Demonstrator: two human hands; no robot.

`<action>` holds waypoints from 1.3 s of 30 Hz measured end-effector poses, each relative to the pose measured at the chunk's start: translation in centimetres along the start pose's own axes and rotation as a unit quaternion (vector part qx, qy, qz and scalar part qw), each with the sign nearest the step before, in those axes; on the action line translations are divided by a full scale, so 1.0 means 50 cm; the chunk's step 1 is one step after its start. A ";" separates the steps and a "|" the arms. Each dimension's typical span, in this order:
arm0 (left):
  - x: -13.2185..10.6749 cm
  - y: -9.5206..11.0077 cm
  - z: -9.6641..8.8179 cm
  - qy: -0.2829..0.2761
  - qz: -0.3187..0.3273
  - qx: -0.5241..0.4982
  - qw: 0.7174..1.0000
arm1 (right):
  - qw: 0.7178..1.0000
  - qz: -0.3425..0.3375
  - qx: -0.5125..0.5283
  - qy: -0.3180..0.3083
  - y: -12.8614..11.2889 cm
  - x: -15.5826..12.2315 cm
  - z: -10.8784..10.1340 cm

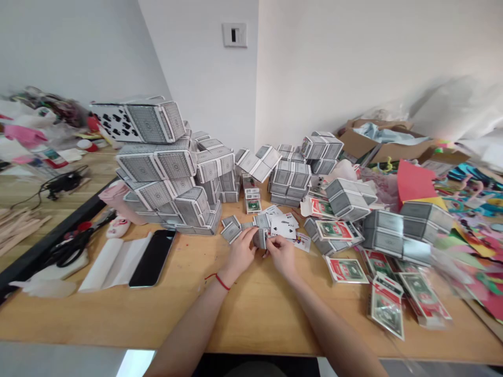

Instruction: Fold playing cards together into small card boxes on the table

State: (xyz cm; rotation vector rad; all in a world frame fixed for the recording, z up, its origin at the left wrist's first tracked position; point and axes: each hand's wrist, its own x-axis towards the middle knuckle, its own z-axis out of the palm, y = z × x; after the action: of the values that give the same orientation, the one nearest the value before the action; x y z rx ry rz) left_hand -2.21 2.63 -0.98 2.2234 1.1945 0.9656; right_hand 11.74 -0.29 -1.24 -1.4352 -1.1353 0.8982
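Note:
Between my hands, near the middle of the table, is a grey-backed playing card [259, 239] that looks folded. My left hand [242, 250] has its fingers closed on the card's left side; a red cord circles that wrist. Thumb and fingers of my right hand [281, 253] pinch its right edge. Loose face-up cards, one a two of spades [283, 226], lie just beyond my right hand. A folded grey card piece [231, 229] rests left of them, beyond my left hand. Part of the held card is hidden by my fingers.
A tall stack of folded-card blocks [157, 167] stands at left, with lower stacks [290, 178] behind and right. Red and green card boxes [348, 270] lie on the right. A black phone [152, 258], white paper [113, 264] and scissors [74, 246] are on the left.

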 end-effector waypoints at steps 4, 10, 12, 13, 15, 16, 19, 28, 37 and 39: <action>0.002 -0.004 0.000 0.016 -0.007 0.012 1.000 | 0.999 -0.017 0.021 -0.033 0.003 0.001 0.002; 0.000 -0.014 -0.007 0.044 -0.016 0.028 0.999 | 0.991 -0.032 0.051 -0.117 0.016 -0.002 0.012; -0.001 -0.014 -0.007 0.040 -0.010 0.028 0.999 | 0.991 -0.035 0.035 -0.122 0.018 -0.004 0.012; -0.002 -0.014 -0.007 0.037 -0.007 0.025 0.999 | 0.991 -0.038 0.028 -0.122 0.017 -0.005 0.010; -0.002 -0.013 -0.005 0.027 -0.005 0.010 1.000 | 0.992 -0.050 0.010 -0.117 0.015 -0.006 0.006; -0.003 -0.013 -0.004 0.020 -0.005 0.001 1.000 | 0.992 -0.058 0.003 -0.113 0.013 -0.005 0.003; -0.003 -0.013 -0.006 -0.003 -0.016 -0.032 0.999 | 0.992 -0.055 0.018 -0.111 0.008 -0.002 -0.003; 0.000 0.003 0.003 -0.022 -0.066 -0.185 0.980 | 0.983 0.049 0.116 -0.133 0.007 0.013 -0.001; -0.004 0.023 0.045 0.129 -0.224 -0.158 0.953 | 0.989 0.020 0.089 -0.113 -0.014 -0.028 0.032; -0.003 0.029 0.047 0.131 -0.260 -0.213 0.933 | 0.987 0.014 0.105 -0.121 -0.017 -0.036 0.035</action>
State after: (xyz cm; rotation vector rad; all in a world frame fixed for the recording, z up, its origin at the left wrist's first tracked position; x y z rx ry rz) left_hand 0.26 1.61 -1.62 1.3720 1.4255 1.1739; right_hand 9.42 -1.55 -0.77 -1.1953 -1.1604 1.2013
